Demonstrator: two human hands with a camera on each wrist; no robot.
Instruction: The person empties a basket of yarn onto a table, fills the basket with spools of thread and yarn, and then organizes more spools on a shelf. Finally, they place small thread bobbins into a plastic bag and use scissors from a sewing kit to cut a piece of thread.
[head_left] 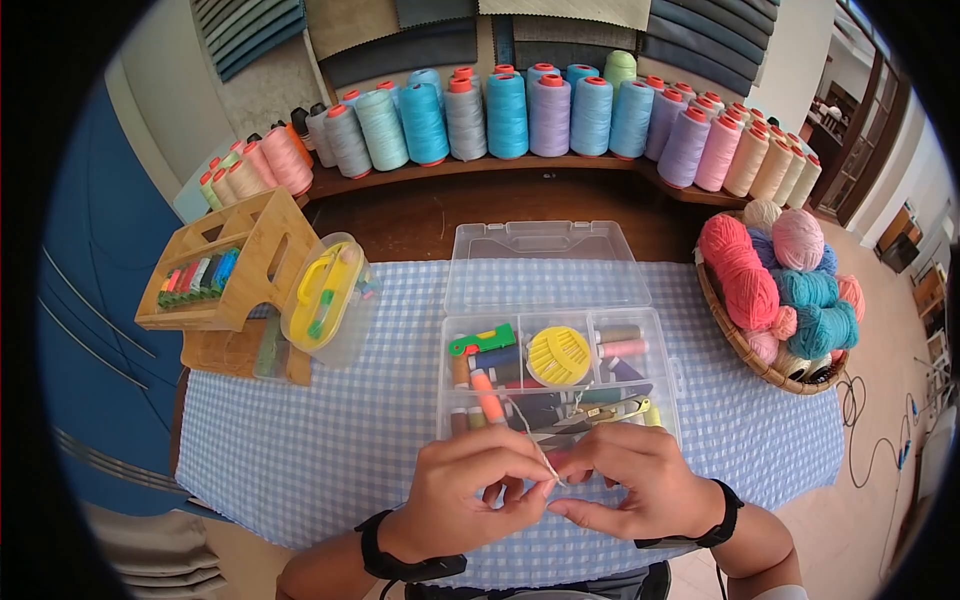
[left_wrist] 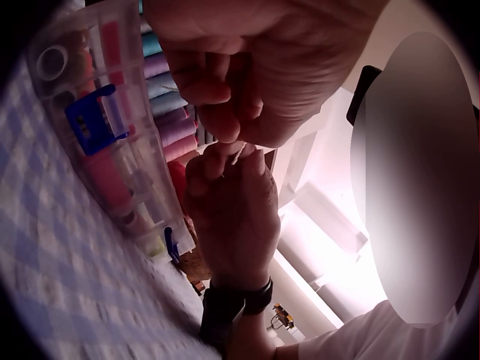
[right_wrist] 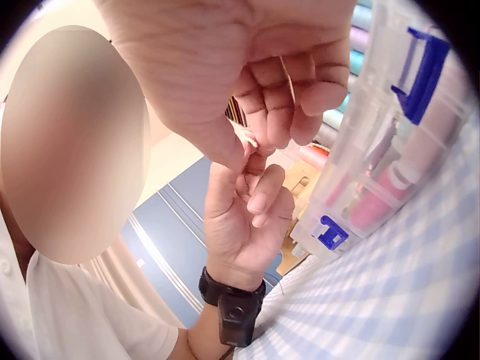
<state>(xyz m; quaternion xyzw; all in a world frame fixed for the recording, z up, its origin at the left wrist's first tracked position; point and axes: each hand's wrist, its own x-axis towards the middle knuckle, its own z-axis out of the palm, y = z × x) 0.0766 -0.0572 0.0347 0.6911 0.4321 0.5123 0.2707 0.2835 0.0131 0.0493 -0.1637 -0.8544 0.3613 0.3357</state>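
Note:
Over the front edge of a clear plastic sewing box (head_left: 447, 355), my two hands meet fingertip to fingertip. My left hand (head_left: 478, 490) pinches a thin cream strand of yarn (head_left: 535, 447) between thumb and forefinger. Opposite it, my right hand (head_left: 635, 483) has curled fingers at the strand's end; in the right wrist view a thin strand (right_wrist: 288, 79) crosses its fingers. Inside the box lie thread spools, an orange spool (head_left: 487, 396), a round yellow pin wheel (head_left: 558, 356), a green needle threader (head_left: 482, 340) and metal scissors (head_left: 590, 420), partly hidden behind the hands.
The box's clear lid (head_left: 545, 285) lies open behind it. At left are a wooden rack (head_left: 270, 225) and a yellow-lidded container (head_left: 325, 300); at right, a wicker basket (head_left: 735, 340) of yarn balls. Thread cones (head_left: 507, 115) line the back shelf. Blue gingham cloth (head_left: 310, 440) covers the table.

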